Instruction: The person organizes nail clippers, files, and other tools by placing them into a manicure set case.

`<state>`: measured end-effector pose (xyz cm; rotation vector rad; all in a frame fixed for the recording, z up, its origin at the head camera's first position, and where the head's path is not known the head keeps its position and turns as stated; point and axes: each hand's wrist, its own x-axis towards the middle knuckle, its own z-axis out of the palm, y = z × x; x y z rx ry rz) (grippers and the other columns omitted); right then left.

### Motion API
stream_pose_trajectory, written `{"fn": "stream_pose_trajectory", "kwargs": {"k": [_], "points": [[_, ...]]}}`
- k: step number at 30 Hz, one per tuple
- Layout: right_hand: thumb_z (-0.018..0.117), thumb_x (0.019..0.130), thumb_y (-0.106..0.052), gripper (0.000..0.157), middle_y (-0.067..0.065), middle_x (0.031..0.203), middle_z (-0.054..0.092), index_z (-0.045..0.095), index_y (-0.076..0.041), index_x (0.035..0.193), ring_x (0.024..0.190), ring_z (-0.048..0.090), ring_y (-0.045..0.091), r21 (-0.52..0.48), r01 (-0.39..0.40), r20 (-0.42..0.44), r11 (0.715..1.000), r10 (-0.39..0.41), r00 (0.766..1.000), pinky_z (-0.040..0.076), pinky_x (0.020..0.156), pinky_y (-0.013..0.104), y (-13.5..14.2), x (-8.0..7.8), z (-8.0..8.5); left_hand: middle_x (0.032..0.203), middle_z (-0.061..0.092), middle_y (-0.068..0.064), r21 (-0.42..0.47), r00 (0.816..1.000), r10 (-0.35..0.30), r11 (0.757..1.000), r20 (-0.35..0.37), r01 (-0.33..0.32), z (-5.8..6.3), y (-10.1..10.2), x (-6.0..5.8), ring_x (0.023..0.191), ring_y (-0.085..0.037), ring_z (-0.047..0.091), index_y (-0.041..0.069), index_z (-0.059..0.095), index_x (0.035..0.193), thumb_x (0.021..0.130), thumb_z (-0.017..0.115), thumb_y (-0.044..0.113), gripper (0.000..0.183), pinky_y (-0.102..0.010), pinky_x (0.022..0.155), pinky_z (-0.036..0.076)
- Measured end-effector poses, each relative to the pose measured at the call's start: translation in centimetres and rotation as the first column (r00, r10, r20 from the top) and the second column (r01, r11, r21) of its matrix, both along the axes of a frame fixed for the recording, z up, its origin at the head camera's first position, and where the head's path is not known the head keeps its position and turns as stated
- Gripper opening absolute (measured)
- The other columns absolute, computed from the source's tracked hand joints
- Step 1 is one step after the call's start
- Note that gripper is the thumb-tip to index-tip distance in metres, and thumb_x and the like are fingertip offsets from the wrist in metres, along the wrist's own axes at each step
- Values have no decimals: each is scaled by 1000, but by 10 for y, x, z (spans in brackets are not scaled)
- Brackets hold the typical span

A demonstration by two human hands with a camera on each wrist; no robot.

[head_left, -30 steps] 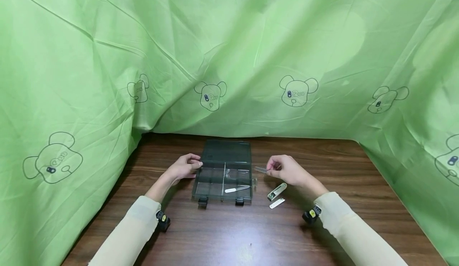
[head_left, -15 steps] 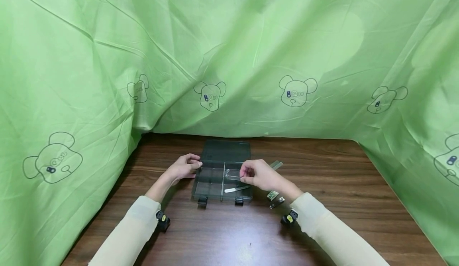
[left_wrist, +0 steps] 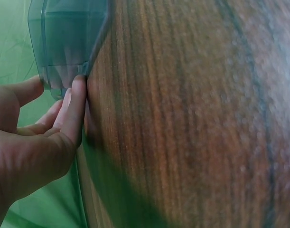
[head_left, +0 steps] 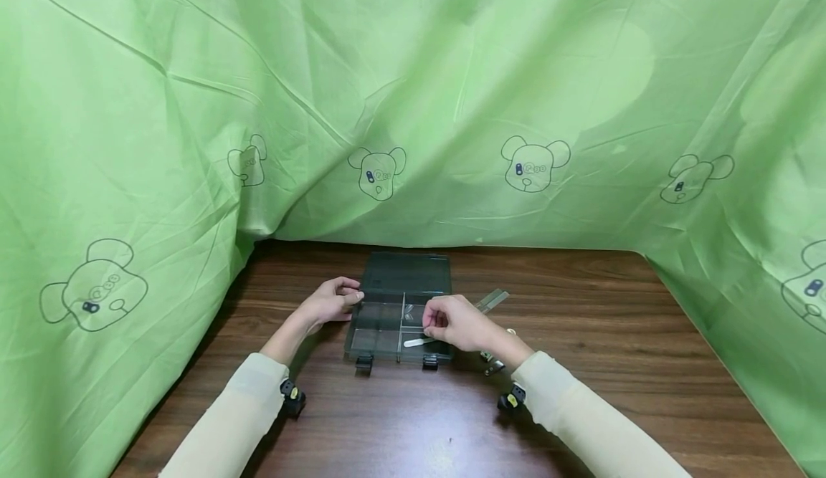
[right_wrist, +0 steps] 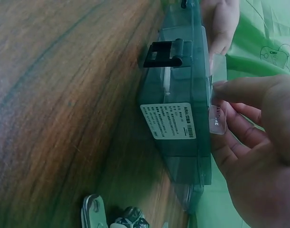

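Strip of clear plastic (right_wrist: 218,118) pinched in fingers (right_wrist: 247,129) of right hand (head_left: 457,322), over right compartments of open box (head_left: 374,340). Left hand (head_left: 325,302) grips box's left edge. Likely best: box held firm, strip lowered flat, clear of divider (head_left: 401,335).

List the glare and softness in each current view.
Head: a pale glare patch on the tabletop toward the near edge, with the box outside it. Left wrist: whitish glare at the right edge, tabletop grain soft. Right wrist: most small print on the label too soft to read.
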<state>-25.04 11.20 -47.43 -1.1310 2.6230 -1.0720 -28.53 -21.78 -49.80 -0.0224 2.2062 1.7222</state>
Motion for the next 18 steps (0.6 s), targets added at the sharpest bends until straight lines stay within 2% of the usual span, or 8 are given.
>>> {"fn": "stream_pose_trajectory", "kwargs": {"k": [9, 14, 18], "points": [[81, 91, -2, 11, -7, 88, 67, 73, -7, 97, 80, 63, 8, -50, 38, -31, 998, -39, 999, 58, 71, 26, 17, -5, 6, 139, 55, -21, -11, 1000, -4, 1000, -3, 4, -1, 0, -1, 121, -32, 64, -1, 49, 149, 108, 65, 19, 47, -42, 91, 62], [82, 89, 0, 13, -4, 89, 69, 73, -4, 98, 81, 64, 10, -57, 101, -52, 993, -104, 993, 58, 74, 27, 40, -20, 7, 141, 54, -21, -16, 1000, -2, 1000, 3, 2, -1, -1, -1, 121, -32, 64, 1, 50, 149, 108, 65, 20, 48, -41, 90, 62], [82, 89, 0, 15, -3, 90, 69, 73, -2, 100, 83, 65, 12, -47, 173, -34, 984, -175, 984, 58, 76, 30, 62, -35, 2, 141, 54, -21, -23, 1000, -5, 1000, 1, 5, -1, -2, 0, 122, -33, 64, 1, 49, 150, 108, 66, 21, 49, -41, 90, 62]]}}
